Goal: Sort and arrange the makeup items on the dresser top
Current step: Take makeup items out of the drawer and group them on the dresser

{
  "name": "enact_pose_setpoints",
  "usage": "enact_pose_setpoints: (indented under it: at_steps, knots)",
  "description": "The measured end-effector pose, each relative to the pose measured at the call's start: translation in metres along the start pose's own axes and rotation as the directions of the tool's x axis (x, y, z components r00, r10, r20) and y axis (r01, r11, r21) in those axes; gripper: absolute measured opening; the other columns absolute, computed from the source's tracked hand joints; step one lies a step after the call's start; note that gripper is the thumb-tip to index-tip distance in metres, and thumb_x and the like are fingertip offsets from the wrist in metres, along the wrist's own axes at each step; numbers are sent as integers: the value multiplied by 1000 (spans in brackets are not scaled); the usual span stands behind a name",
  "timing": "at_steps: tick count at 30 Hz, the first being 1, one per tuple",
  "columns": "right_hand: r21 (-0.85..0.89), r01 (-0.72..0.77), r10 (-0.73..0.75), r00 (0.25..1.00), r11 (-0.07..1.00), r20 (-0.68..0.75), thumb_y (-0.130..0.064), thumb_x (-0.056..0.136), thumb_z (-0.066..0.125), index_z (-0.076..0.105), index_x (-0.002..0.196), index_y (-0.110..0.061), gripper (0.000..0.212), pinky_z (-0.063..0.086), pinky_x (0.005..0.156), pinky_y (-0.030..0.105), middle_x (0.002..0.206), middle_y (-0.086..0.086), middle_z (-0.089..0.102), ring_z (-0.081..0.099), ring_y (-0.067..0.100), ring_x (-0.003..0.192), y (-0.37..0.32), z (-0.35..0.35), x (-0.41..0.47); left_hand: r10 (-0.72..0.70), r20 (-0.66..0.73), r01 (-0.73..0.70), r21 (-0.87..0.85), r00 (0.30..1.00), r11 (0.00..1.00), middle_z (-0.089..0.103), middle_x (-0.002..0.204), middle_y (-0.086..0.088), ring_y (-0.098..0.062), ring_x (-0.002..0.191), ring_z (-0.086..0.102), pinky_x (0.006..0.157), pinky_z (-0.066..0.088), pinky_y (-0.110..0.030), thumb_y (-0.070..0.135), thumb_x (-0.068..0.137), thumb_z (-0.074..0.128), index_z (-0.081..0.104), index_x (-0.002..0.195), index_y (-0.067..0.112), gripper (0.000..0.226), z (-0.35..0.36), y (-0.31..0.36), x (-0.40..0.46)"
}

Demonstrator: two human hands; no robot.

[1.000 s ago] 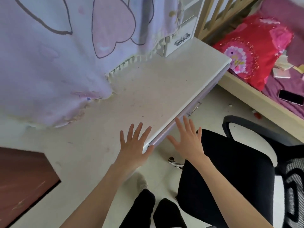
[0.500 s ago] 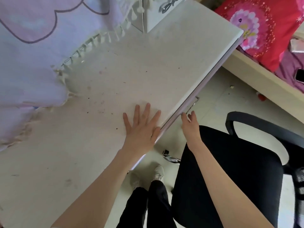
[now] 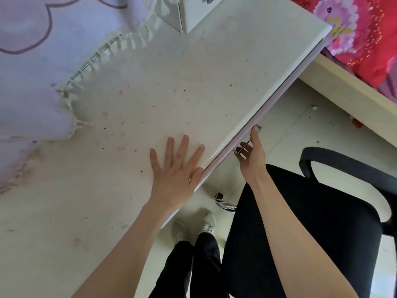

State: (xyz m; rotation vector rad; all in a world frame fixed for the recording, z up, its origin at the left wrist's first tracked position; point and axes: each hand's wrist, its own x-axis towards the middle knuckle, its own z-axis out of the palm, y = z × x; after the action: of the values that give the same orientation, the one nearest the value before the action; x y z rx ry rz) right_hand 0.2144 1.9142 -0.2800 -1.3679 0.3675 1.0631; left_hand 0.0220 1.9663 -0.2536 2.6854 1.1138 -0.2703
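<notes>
The white dresser top (image 3: 193, 78) runs diagonally across the view, speckled with small crumbs. No makeup items show on it. My left hand (image 3: 175, 171) lies flat on the top near its front edge, fingers spread. My right hand (image 3: 250, 153) is below the front edge, its fingers curled round the metal drawer handle (image 3: 255, 131) on the lilac drawer front (image 3: 279, 95). The drawer looks closed.
A lilac cloth with tassels (image 3: 43, 67) covers the dresser's back left. A small white drawer box (image 3: 193, 11) stands at the back. A black office chair (image 3: 322, 222) sits right of me. A bed with a red pillow (image 3: 365, 35) is at far right.
My left hand slid further onto the dresser top and lies flat. My right hand went from open in front of the edge to gripping the drawer handle. The camera tilted down.
</notes>
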Motion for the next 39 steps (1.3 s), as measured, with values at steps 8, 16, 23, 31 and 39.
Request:
enact_pose_setpoints:
  at_steps: [8,16,23,31,39]
  knots:
    - [-122,60,-53,997,991,54,-51,86,56,54,103,-13,41,47,78,28,76,-3,49,52,13,69,1,-17,0,-51,103,51,0,993,999,-36,144,11,-24,138,-29,106,-18,-57,56,80,-13,-29,130,47,54,-7,3,-1]
    - [-122,84,-83,996,989,9,-69,60,64,58,106,-13,73,45,76,30,90,5,52,50,21,84,1,-48,-9,-53,132,50,27,990,998,-34,147,9,-24,137,-30,106,-18,-56,56,78,-17,-35,126,50,51,-11,5,1]
    - [-50,115,-116,993,992,-33,-52,86,55,60,97,-15,39,44,75,28,78,-1,56,54,14,73,6,-84,-14,-49,82,45,47,995,998,-21,154,4,-27,141,-21,107,-13,-58,57,82,-11,-27,133,47,54,-7,3,2]
    - [-24,111,-113,992,993,-62,-52,88,53,62,100,-15,40,46,74,26,82,0,58,57,13,75,7,-89,-17,-45,55,42,50,997,998,-13,156,1,-28,142,-16,108,-9,-59,57,83,-8,-19,136,44,55,-5,3,1]
    - [19,39,-38,997,999,-63,-53,89,51,63,100,-20,36,45,95,37,95,3,61,57,19,95,10,-96,-19,-45,59,41,59,997,997,-10,157,0,-29,142,-13,109,-7,-60,58,82,-10,-6,144,41,64,-8,5,0]
